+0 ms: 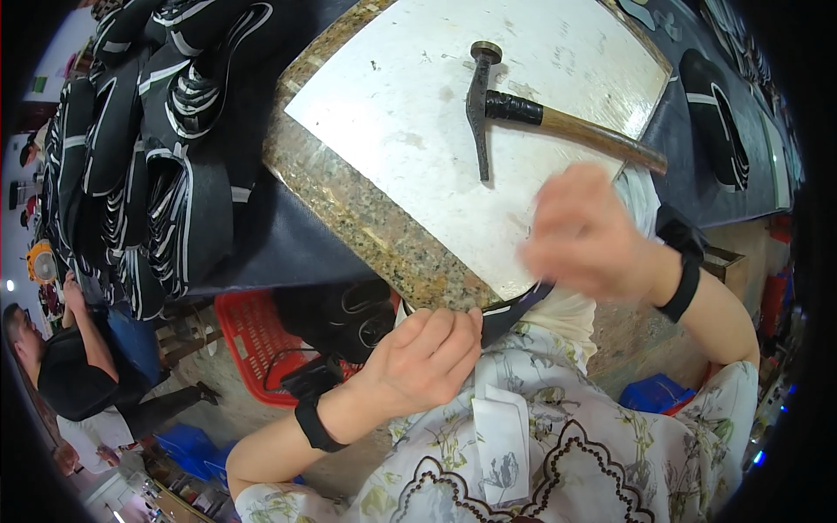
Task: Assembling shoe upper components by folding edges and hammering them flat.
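Fingers of the left hand (432, 353) grasp a white-trimmed black piece (503, 324); the right hand (597, 235) is too blurred to tell. A cross-peen hammer (520, 110) lies beyond.

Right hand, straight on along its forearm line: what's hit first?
Likely the narrow end of the hammer, lying on the white board ahead of the right hand. The hand is blurred and its height above the board unclear, so it might pass over.
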Demonstrator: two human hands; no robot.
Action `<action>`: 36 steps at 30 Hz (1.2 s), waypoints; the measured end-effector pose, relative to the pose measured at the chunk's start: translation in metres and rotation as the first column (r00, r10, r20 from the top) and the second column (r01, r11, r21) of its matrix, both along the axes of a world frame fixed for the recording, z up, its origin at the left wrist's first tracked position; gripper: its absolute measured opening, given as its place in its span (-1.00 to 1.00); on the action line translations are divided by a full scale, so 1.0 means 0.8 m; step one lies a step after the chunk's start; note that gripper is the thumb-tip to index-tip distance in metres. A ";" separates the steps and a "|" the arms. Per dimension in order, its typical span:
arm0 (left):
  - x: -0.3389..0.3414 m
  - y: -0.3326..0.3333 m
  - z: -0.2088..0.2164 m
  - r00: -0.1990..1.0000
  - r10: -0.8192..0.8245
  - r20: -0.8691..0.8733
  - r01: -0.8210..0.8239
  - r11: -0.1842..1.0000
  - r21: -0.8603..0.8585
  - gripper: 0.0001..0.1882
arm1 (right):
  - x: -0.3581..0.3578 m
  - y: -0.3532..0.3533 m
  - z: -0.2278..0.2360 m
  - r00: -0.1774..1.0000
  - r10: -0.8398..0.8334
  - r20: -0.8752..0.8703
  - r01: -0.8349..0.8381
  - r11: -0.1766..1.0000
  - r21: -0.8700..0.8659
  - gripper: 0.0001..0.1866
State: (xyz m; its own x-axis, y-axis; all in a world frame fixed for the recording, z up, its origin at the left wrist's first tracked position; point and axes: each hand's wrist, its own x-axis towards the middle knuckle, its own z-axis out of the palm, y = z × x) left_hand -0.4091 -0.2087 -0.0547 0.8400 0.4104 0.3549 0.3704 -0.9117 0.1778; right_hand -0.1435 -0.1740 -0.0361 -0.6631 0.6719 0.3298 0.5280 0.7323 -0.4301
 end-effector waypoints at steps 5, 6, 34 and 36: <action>0.002 0.001 -0.003 1.000 -0.020 0.021 0.021 0.999 -0.024 -0.74 | 0.017 0.059 -0.023 0.883 -0.469 0.039 0.466 0.883 0.060 -0.59; 0.001 0.001 -0.004 1.000 -0.012 0.029 0.013 1.000 -0.024 -0.74 | 0.016 0.064 -0.027 0.886 -0.461 0.046 0.458 0.887 0.063 -0.59; -0.005 -0.010 -0.019 0.981 0.065 0.180 -0.062 0.998 -0.026 -0.82 | -0.023 -0.062 0.058 0.921 -0.082 0.380 0.217 0.919 -0.329 -0.64; -0.006 -0.010 -0.021 0.979 0.070 0.190 -0.066 0.998 -0.024 -0.82 | -0.023 -0.062 0.046 0.921 -0.057 0.386 0.199 0.920 -0.337 -0.64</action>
